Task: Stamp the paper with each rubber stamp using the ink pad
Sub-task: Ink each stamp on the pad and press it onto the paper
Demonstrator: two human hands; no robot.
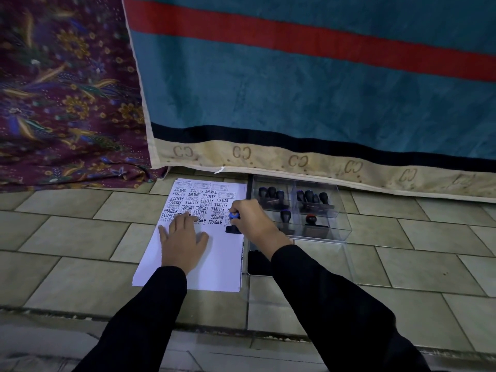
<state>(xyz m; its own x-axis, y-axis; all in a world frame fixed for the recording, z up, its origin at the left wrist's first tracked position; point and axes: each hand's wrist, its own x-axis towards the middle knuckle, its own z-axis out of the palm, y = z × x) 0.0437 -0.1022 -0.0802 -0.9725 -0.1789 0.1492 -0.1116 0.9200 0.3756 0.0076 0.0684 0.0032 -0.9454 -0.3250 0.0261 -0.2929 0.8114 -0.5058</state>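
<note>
A white paper (214, 264) lies on the tiled floor, its upper half covered with black imprints such as FRAGILE, SAMPLE and AIR MAIL. My left hand (182, 240) rests flat on the sheet with fingers spread. My right hand (251, 220) grips a rubber stamp (234, 222) with a blue-banded handle, its dark base pressed on the paper's right edge. A clear plastic box (341, 226) to the right holds several black-handled stamps (311, 197) in compartments. A dark flat object (257, 263), perhaps the ink pad, lies under my right forearm, mostly hidden.
A teal blanket (322, 89) with a red stripe and beige hem hangs right behind the paper and box. Purple floral fabric (67, 103) fills the left. A step edge (80, 315) crosses the floor near me. Bare tiles (429, 251) lie to the right.
</note>
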